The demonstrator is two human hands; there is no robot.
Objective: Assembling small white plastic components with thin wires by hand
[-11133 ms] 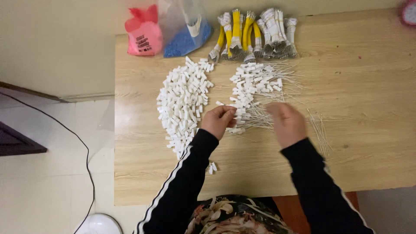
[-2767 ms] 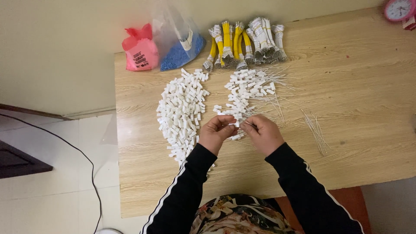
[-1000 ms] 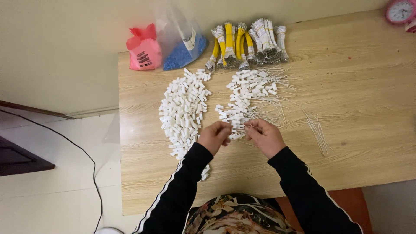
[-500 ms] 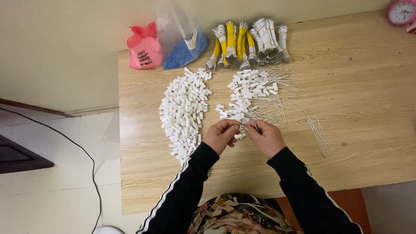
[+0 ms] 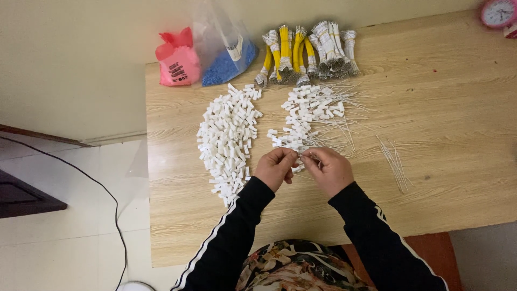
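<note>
My left hand (image 5: pixel 276 167) and my right hand (image 5: pixel 329 169) meet fingertip to fingertip over the wooden table (image 5: pixel 458 124), pinching a small white connector with thin wires between them. The piece itself is mostly hidden by my fingers. Left of my hands lies a long heap of loose white plastic connectors (image 5: pixel 226 134). Just beyond my hands is a pile of white connectors with thin wires attached (image 5: pixel 309 113). A few loose thin wires (image 5: pixel 395 159) lie to the right.
Bundles of yellow and white wires (image 5: pixel 307 51) lie at the table's far edge. Beside them are a red plastic bag (image 5: pixel 177 59) and a clear bag of blue pieces (image 5: pixel 229 54). A pink clock (image 5: pixel 498 12) sits at the far right corner. A black cable (image 5: pixel 97 186) runs across the floor.
My hands have drawn together over the last second, fingertips now touching at the connector. Earlier my right hand reached toward the loose wires on the right. The piles stay put.
</note>
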